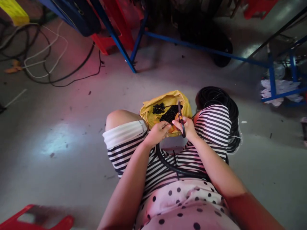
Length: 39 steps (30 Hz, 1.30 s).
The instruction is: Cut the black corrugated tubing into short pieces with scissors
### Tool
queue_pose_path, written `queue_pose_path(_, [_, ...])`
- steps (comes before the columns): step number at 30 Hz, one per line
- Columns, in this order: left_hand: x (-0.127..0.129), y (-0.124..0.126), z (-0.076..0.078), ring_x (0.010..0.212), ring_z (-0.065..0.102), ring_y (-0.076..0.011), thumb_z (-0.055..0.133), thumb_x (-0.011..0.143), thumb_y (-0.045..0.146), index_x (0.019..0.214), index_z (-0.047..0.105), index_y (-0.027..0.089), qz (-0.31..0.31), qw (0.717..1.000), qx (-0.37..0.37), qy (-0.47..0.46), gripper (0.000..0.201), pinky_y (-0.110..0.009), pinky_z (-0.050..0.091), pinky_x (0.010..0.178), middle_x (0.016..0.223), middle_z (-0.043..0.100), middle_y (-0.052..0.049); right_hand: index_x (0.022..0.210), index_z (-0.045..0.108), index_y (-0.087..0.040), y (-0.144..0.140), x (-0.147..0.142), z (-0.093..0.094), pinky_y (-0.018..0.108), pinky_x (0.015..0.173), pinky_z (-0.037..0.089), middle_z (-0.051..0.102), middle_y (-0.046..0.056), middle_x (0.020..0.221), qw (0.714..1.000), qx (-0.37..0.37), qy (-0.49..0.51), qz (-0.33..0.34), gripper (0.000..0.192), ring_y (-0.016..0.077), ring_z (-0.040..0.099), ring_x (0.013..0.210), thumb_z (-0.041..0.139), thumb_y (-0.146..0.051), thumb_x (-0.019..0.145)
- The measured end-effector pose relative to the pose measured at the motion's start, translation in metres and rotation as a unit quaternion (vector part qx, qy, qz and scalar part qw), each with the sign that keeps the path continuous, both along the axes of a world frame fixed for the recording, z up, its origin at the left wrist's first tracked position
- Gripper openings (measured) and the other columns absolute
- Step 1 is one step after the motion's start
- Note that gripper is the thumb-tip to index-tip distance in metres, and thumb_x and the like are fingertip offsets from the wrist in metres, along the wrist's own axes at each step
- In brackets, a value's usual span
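Note:
My left hand point(157, 132) is closed on a black tube point(177, 169), which comes out below the hand and curves across my lap to the right. The fingertips point toward my right hand point(189, 128), and the tube's end there is too small to make out. Scissors point(179, 108) with dark handles are gripped in my right hand, their blades pointing away from me over a yellow bag point(148, 110). That bag lies open between my knees, with many short black tube pieces point(169, 113) inside. Both hands are at its near rim.
A coil of black tubing point(233, 110) lies beside my right knee. Ahead stands a blue metal frame point(192, 47), with a red stool point(102, 44) near it. Loose cables point(64, 81) spread over the floor at far left. Another red stool point(21, 217) is at lower left.

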<state>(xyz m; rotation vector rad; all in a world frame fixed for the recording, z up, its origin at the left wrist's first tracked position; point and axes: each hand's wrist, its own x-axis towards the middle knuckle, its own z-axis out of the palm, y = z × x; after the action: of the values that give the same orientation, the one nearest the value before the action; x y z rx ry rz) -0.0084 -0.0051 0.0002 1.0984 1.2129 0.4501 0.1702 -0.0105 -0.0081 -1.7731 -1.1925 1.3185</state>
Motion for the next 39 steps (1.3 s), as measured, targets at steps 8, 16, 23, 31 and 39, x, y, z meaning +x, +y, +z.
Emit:
queue_pose_path(8, [-0.004,0.007,-0.006,0.088,0.066,-0.0171,0.055,0.092,0.041,0.096,0.063,0.018,0.127,0.965,0.210,0.097,0.025,-0.027,0.049,0.081,0.092,0.072,-0.004,0.072,0.053,-0.022,-0.005,-0.001,0.004,0.025,0.060,0.035,0.052,-0.004,0.065,0.985,-0.070,-0.078,0.134,0.037,0.0148,0.049,0.064,0.070,-0.055,0.076])
queue_pose_path(16, [-0.001,0.005,-0.001,0.089,0.066,-0.0169,0.053,0.093,0.037,0.097,0.064,0.018,0.130,0.965,0.202,0.107,0.022,-0.026,0.048,0.081,0.094,0.073,-0.003,0.083,0.056,-0.021,-0.009,0.000,-0.002,0.025,0.062,0.037,0.051,-0.005,0.071,0.982,-0.080,0.008,0.173,0.036,0.0139,0.049,0.068,0.068,-0.054,0.078])
queue_pose_path(23, [0.001,0.005,-0.001,0.084,0.067,-0.0176,0.053,0.093,0.035,0.096,0.064,0.019,0.098,0.963,0.215,0.129,0.020,-0.028,0.048,0.079,0.091,0.074,-0.004,0.087,0.059,-0.020,-0.010,-0.001,-0.002,0.025,0.064,0.038,0.052,-0.004,0.073,0.978,-0.079,0.012,0.192,0.038,0.0145,0.049,0.071,0.070,-0.054,0.077])
queue_pose_path(31, [0.004,0.005,0.004,0.082,0.067,-0.0171,0.053,0.092,0.035,0.094,0.065,0.019,0.082,0.961,0.219,0.147,0.020,-0.027,0.049,0.077,0.090,0.074,-0.003,0.084,0.057,-0.020,-0.009,0.000,0.002,0.026,0.065,0.039,0.053,-0.003,0.072,0.979,-0.077,-0.006,0.187,0.037,0.0146,0.049,0.069,0.068,-0.054,0.077])
queue_pose_path(39, [0.002,0.005,0.003,0.080,0.068,-0.0187,0.051,0.094,0.036,0.097,0.069,0.020,-0.001,0.963,0.230,0.143,0.024,-0.028,0.048,0.074,0.087,0.074,-0.004,0.095,0.060,-0.019,-0.010,0.001,0.005,0.026,0.070,0.042,0.060,-0.001,0.080,0.975,-0.083,-0.024,0.206,0.040,0.0164,0.056,0.077,0.065,-0.056,0.082])
